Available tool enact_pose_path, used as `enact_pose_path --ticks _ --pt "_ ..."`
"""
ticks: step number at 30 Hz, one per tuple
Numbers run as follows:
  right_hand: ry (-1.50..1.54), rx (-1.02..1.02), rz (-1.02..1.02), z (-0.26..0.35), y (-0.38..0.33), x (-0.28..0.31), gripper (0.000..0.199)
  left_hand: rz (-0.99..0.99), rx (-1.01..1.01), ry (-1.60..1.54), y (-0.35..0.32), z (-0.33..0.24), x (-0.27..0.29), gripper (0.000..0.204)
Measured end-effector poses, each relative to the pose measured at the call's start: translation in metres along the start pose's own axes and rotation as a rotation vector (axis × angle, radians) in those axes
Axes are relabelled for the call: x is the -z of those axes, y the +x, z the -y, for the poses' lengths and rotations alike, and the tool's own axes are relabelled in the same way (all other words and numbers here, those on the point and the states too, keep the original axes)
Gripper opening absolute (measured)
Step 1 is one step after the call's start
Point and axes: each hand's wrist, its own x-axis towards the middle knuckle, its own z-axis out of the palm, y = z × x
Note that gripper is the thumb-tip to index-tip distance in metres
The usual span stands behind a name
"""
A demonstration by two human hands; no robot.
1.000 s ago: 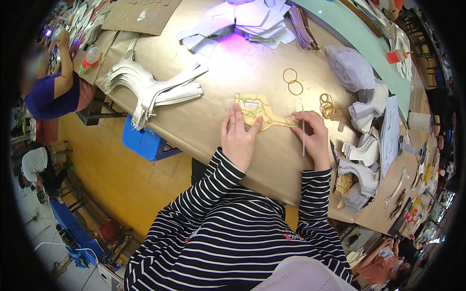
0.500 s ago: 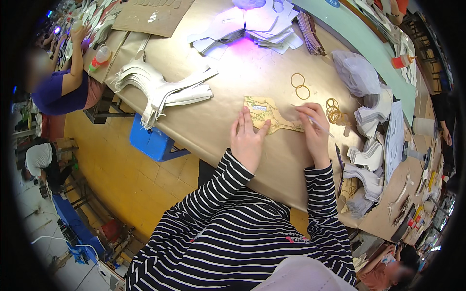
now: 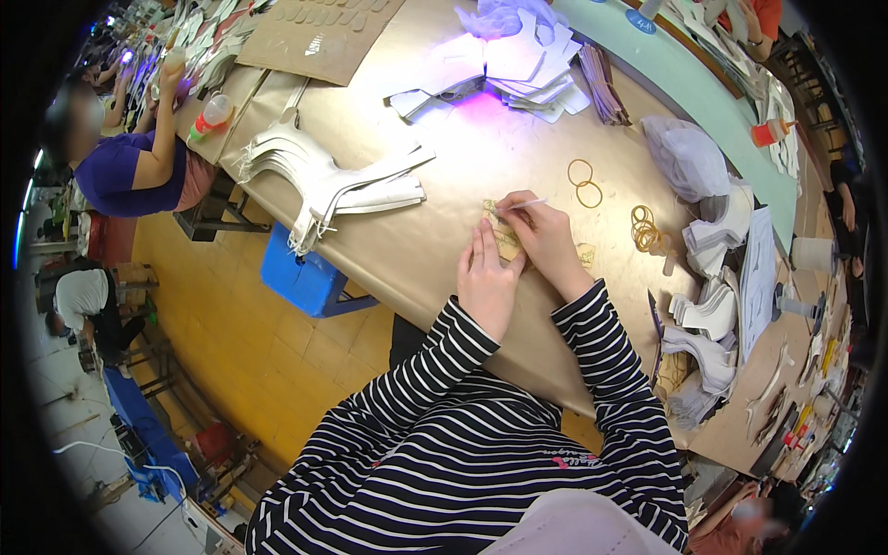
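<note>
A yellow patterned template-like piece (image 3: 507,244) lies flat on the brown-covered table. My left hand (image 3: 487,289) rests on its left side, fingers stretched out and pressing it down. My right hand (image 3: 548,242) pinches a thin white pen (image 3: 529,203) over the upper part of the piece, close to the left fingertips. The right hand covers much of the piece, and its narrow end shows beyond the wrist. Whether the pen's tip touches the piece is hidden by the fingers.
Two rubber bands (image 3: 585,183) lie beyond my right hand, with a pile of more bands (image 3: 644,228) to the right. Stacked white cut pieces (image 3: 324,185) are at left. White sheets (image 3: 536,74) lie at the back. A blue stool (image 3: 298,275) stands below the table's left edge.
My right hand has moved left and away from me with the pen, from the piece's narrow end to its upper part. My left hand stays on the piece. The whole view has shifted slightly.
</note>
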Motion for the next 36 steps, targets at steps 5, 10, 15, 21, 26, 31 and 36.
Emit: enact_pose_path --ticks 5,10,15,21,26,31,36 --pt "-0.130 0.194 0.021 0.002 0.000 -0.003 0.016 0.075 -0.026 0.048 0.000 0.002 0.003 0.021" --pt "-0.196 0.160 0.010 0.001 -0.004 0.013 0.016 0.054 0.020 -0.036 0.002 -0.002 0.005 0.025" --pt "0.067 -0.065 -0.102 -0.005 -0.009 0.023 0.011 0.050 0.017 -0.058 0.001 -0.002 0.007 0.036" --pt "0.017 -0.126 -0.043 -0.005 -0.016 0.030 0.011 0.048 0.013 -0.059 0.001 -0.002 0.007 0.038" --pt "-0.049 -0.004 -0.054 -0.006 -0.015 0.023 0.011 0.054 0.015 -0.054 0.001 -0.002 0.007 0.038" --pt "-0.081 -0.024 -0.075 -0.005 -0.017 0.025 0.013 0.053 0.010 -0.056 0.002 -0.002 0.008 0.038" --pt "-0.115 -0.031 -0.105 0.000 -0.028 0.030 0.013 0.055 0.015 -0.063 0.002 -0.002 0.008 0.038"
